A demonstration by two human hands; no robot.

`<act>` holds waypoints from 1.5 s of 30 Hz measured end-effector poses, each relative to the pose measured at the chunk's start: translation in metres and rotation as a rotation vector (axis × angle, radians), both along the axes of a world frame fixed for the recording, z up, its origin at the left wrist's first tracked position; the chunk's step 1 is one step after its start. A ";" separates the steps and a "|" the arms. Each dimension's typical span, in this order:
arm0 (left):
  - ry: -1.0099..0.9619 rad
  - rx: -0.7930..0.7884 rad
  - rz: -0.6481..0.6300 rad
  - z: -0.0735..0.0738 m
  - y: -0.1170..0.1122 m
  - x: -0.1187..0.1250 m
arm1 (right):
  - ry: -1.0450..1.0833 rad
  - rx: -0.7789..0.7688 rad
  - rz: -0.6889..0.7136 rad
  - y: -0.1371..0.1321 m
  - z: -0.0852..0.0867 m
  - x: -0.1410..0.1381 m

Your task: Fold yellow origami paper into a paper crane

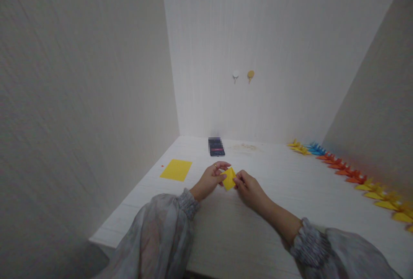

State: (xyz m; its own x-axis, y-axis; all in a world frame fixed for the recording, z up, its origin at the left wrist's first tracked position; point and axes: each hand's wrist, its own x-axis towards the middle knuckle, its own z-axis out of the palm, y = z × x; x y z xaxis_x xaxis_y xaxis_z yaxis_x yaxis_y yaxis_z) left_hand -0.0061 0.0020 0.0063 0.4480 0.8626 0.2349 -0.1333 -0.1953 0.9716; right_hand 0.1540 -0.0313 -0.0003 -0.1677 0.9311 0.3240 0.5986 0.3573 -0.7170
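Note:
A small yellow origami paper (pixel 229 179), folded into a diamond shape with a crease near its top, is held up between my two hands above the white table. My left hand (pixel 213 178) grips its left corner, thumb in front and fingers behind. At the right corner, my right hand (pixel 248 185) pinches the paper between thumb and curled fingers. To the left on the table lies a flat yellow sheet of paper (pixel 176 170), apart from both hands.
A phone (pixel 216 147) lies near the back wall. Along the right side runs a row of folded paper cranes (pixel 342 168) in yellow, blue and orange. Two hooks, one white (pixel 235 74) and one tan (pixel 251 74), are on the wall. A small red dot (pixel 162 166) marks the table's left.

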 end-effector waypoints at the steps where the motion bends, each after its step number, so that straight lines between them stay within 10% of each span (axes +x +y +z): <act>1: -0.003 0.002 -0.007 -0.001 0.000 0.000 | -0.005 -0.003 0.001 0.000 0.000 0.000; 45: 0.034 0.005 0.015 -0.005 0.003 -0.004 | -0.035 0.003 -0.015 0.001 -0.003 0.000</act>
State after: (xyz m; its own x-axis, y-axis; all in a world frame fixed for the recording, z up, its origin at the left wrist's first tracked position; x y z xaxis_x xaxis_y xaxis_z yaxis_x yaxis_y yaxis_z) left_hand -0.0105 0.0054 0.0014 0.4428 0.8683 0.2236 -0.0969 -0.2016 0.9747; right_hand 0.1538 -0.0307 -0.0030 -0.1653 0.9326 0.3208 0.6282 0.3503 -0.6947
